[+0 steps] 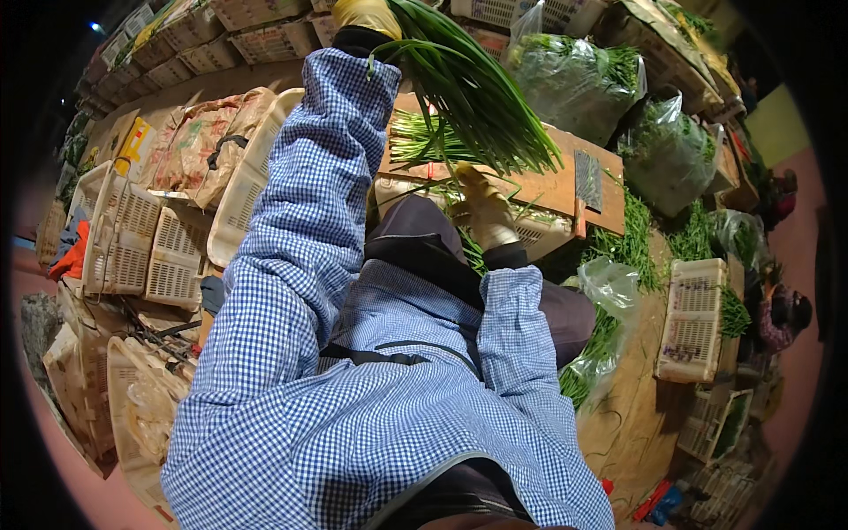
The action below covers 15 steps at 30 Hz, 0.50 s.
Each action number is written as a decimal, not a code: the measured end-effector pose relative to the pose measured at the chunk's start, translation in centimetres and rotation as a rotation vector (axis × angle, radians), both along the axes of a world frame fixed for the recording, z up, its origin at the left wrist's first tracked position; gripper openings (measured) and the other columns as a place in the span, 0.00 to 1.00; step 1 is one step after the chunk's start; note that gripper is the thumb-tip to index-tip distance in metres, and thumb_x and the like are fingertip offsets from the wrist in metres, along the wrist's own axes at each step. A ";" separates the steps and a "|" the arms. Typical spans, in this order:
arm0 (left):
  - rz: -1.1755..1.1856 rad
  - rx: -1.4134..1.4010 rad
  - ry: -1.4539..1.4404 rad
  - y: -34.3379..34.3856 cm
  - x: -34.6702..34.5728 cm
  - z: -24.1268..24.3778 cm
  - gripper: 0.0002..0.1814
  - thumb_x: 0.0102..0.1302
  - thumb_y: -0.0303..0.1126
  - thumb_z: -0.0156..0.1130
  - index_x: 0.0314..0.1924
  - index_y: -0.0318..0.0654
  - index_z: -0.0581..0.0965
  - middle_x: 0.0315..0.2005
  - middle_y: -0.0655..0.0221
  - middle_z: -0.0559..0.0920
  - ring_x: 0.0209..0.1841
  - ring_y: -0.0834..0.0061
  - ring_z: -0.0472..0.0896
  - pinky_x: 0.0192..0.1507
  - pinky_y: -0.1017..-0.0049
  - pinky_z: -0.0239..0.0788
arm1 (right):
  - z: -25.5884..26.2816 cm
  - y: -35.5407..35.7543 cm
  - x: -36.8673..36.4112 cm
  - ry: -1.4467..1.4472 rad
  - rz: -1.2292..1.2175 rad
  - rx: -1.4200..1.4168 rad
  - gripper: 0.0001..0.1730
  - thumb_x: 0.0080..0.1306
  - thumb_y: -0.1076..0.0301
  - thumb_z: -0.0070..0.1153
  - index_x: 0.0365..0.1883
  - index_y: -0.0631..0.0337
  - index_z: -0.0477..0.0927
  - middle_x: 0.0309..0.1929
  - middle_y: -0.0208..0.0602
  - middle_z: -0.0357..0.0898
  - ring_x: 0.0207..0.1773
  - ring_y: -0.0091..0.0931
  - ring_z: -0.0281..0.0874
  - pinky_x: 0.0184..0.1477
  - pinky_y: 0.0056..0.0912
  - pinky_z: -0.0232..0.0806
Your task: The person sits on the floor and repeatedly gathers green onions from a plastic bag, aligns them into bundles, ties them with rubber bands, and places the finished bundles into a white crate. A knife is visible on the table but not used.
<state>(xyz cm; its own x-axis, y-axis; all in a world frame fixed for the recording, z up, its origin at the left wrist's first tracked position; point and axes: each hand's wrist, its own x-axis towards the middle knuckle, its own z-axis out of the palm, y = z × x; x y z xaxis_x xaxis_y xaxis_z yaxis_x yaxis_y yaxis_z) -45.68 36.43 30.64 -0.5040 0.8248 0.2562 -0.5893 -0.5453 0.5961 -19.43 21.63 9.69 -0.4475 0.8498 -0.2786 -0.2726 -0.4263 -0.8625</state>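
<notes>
My left hand, in a yellow glove, is at the top edge of the view and partly cut off. It grips a large bunch of long green garlic chives, whose leaves hang down to the right. Beneath them, more chives with pale stalks lie on a wooden board, with red bands near them. My right hand, also gloved, is at the board's near edge by some loose leaves, fingers apart. A flat, wide metal blade with a wooden handle rests on the board's right side.
A plastic crate stands under the board. Clear bags of greens sit at the back right. Empty-looking crates crowd the left, and another crate is at the right. Other people are at the far right.
</notes>
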 end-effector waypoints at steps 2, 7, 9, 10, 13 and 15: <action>-0.003 -0.028 -0.016 -0.5 1.5 0.2 0.13 0.70 0.37 0.55 0.32 0.34 0.75 0.23 0.60 0.79 0.23 0.61 0.78 0.28 0.62 0.75 | -0.5 -1.3 -1.0 0.240 0.025 -0.002 0.26 0.65 0.65 0.60 0.62 0.55 0.71 0.49 0.34 0.79 0.27 0.27 0.79 0.26 0.30 0.70; -0.032 -0.083 -0.031 -0.5 1.4 0.0 0.14 0.70 0.38 0.55 0.33 0.33 0.75 0.24 0.58 0.79 0.24 0.58 0.78 0.27 0.60 0.74 | 1.6 -1.9 -3.8 0.265 -0.032 0.023 0.15 0.67 0.66 0.58 0.50 0.63 0.78 0.35 0.41 0.83 0.26 0.27 0.79 0.22 0.27 0.68; -0.023 -0.105 -0.004 -0.3 1.2 0.2 0.14 0.70 0.38 0.55 0.33 0.33 0.75 0.24 0.58 0.79 0.24 0.58 0.78 0.28 0.60 0.74 | 1.2 -2.0 -3.1 0.079 -0.096 0.045 0.11 0.66 0.69 0.58 0.43 0.66 0.80 0.30 0.39 0.82 0.22 0.24 0.77 0.19 0.24 0.64; -0.046 -0.103 -0.041 0.0 1.2 0.3 0.14 0.70 0.38 0.55 0.32 0.34 0.75 0.23 0.59 0.79 0.24 0.59 0.78 0.28 0.60 0.75 | 0.6 -1.9 -2.1 -0.048 -0.091 0.077 0.10 0.66 0.70 0.57 0.41 0.67 0.81 0.29 0.38 0.82 0.21 0.24 0.77 0.18 0.24 0.63; -0.046 -0.071 -0.059 0.8 0.4 -0.1 0.13 0.70 0.36 0.55 0.32 0.34 0.75 0.22 0.61 0.78 0.25 0.62 0.78 0.29 0.61 0.75 | -3.9 -1.5 1.2 -0.385 -0.115 0.132 0.08 0.67 0.71 0.56 0.42 0.65 0.81 0.28 0.33 0.82 0.17 0.20 0.72 0.17 0.21 0.63; -0.050 -0.074 -0.059 0.3 1.3 0.3 0.13 0.70 0.36 0.55 0.31 0.35 0.74 0.22 0.61 0.78 0.24 0.63 0.77 0.29 0.61 0.75 | -4.9 -0.8 3.8 -0.267 -0.191 0.089 0.11 0.66 0.72 0.56 0.47 0.64 0.79 0.36 0.36 0.82 0.23 0.22 0.75 0.24 0.23 0.69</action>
